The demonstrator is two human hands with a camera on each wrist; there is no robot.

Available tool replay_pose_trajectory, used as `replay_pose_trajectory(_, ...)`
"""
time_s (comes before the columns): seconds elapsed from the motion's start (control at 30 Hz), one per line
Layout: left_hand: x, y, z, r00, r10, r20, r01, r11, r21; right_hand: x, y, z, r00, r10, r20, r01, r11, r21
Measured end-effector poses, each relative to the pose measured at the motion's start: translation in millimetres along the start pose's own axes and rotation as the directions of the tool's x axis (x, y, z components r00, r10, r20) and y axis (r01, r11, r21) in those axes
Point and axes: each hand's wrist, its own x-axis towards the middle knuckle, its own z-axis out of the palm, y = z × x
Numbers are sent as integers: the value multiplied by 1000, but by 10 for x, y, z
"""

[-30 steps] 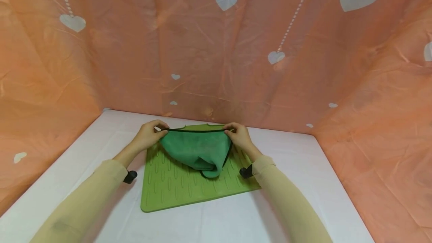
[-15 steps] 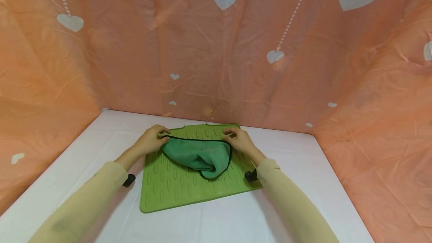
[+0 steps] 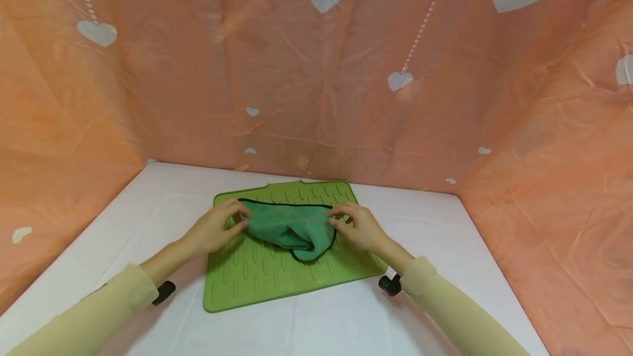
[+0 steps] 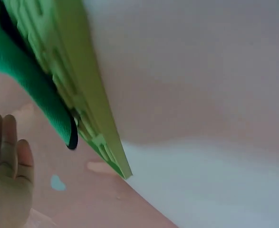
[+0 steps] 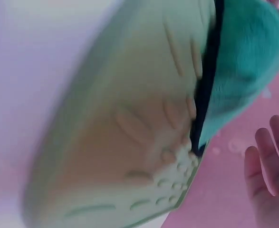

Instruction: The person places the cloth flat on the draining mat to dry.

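A green cloth (image 3: 284,217) with a black edging lies bunched on the lime-green ridged mat (image 3: 262,282). Its far edge runs nearly straight, and a fold bulges at the near right. My left hand (image 3: 214,229) is at the cloth's left end, thumb and fingers spread apart. At the right end is my right hand (image 3: 365,228), its fingers loosely bent over the cloth's corner in the head view. In both wrist views the fingers of the left hand (image 4: 8,175) and of the right hand (image 5: 274,171) are extended beside the cloth, gripping nothing.
The mat lies slightly turned on a white table (image 3: 336,326). An orange curtain (image 3: 296,70) with pale hearts encloses the table at the back and both sides. Black straps (image 3: 390,284) sit at the wrists.
Both hands have let go of the cloth's far edge, which has dropped onto the mat. They have since drawn a little nearer to the person, fingers loosened.
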Motion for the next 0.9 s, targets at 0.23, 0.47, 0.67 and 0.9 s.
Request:
replay_pose_trajectory(0.23, -108, 80, 115, 977, 209, 48, -213, 973, 95, -186, -177, 128, 988, -154, 17, 154, 987, 36)
replay_pose_trajectory(0.47, -55, 135, 213, 943, 302, 136, -329, 905, 271, -232, -272, 251, 960, -233, 152, 245, 968, -61)
replay_pose_trajectory(0.67, 47, 86, 303, 919, 355, 174, -394, 853, 341, -213, -245, 309, 949, -196, 246, 239, 958, -156)
replay_pose_trajectory(0.9, 150, 34, 367, 911, 343, 228, -407, 831, 379, -178, -218, 354, 942, -155, 297, 215, 960, -180)
